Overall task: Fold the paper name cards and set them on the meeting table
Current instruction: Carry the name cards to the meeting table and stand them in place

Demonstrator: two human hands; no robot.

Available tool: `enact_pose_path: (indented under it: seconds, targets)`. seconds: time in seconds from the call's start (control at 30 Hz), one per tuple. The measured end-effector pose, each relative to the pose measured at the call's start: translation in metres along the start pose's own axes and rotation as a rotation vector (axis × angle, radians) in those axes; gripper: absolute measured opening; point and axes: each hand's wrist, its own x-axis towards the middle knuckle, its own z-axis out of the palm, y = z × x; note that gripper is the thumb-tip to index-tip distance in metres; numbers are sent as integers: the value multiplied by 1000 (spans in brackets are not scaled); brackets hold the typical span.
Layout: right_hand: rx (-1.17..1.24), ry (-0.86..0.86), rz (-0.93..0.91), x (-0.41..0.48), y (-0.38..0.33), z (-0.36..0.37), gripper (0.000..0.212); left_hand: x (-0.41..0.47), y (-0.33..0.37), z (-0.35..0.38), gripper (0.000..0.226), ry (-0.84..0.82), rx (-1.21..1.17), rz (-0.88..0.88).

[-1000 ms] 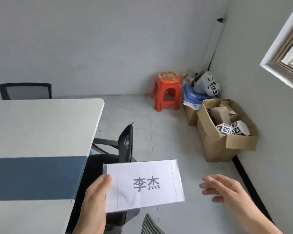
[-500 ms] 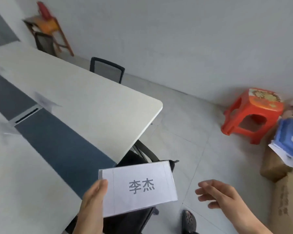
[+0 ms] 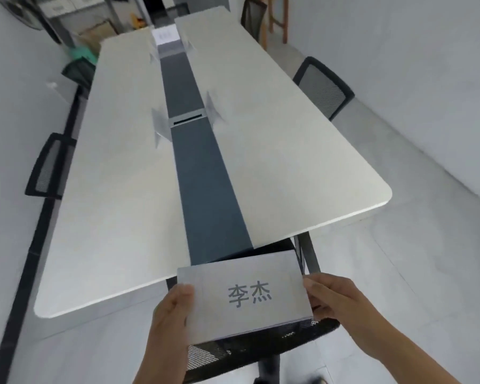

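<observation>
I hold a folded white paper name card [image 3: 244, 296] with two printed dark characters, just off the near end of the long white meeting table [image 3: 117, 189]. My left hand [image 3: 169, 317] grips its left edge, thumb on top. My right hand [image 3: 330, 299] holds its right edge, fingers curled behind it. Several folded cards stand along the table's dark centre strip [image 3: 203, 173]: one [image 3: 158, 126] left of the strip, one [image 3: 214, 106] right of it, blurred. A white sheet [image 3: 166, 37] lies at the far end.
A black mesh chair [image 3: 250, 353] sits right under the card at the table's end. Other black chairs stand at the right side [image 3: 323, 87] and the left side [image 3: 49, 164]. Shelving and boxes [image 3: 94, 34] fill the far left corner.
The view has swung left from the room's corner to along the table's length. My right hand, free and open before, has come in and taken the card's right edge.
</observation>
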Motion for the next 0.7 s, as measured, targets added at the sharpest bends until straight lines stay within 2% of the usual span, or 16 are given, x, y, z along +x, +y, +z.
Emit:
enact_pose_path:
  seconds: [0.1, 0.23, 0.33, 0.43, 0.5, 0.53, 0.6, 0.63, 0.7]
  targets:
    - [-55, -85, 29, 26, -8, 18, 20, 8, -2, -17, 29, 36, -52, -19]
    - [-80, -70, 5, 58, -26, 25, 17, 40, 5, -33, 27, -14, -13, -88]
    - [-141, -19, -44, 82, -46, 27, 19, 81, 16, -45, 11, -31, 271, -43]
    - [-259, -4, -87, 109, -66, 37, 20, 119, 38, -53, 43, 19, 709, 240]
    - [-314, -3, -106, 130, -75, 46, 20, 140, 61, -48, 66, -116, 919, 384]
    - [-332, -2, -112, 139, -78, 51, 20, 155, 68, -45, 75, -227, 978, 389]
    - [-363, 2, -118, 157, -83, 61, 20, 187, 75, -36, 84, -457, 1027, 280]
    - [-375, 2, -124, 167, -83, 65, 19, 202, 76, -32, 83, -555, 1021, 207]
    - [-392, -1, -139, 186, -84, 72, 17, 230, 73, -24, 62, -698, 1000, 103]
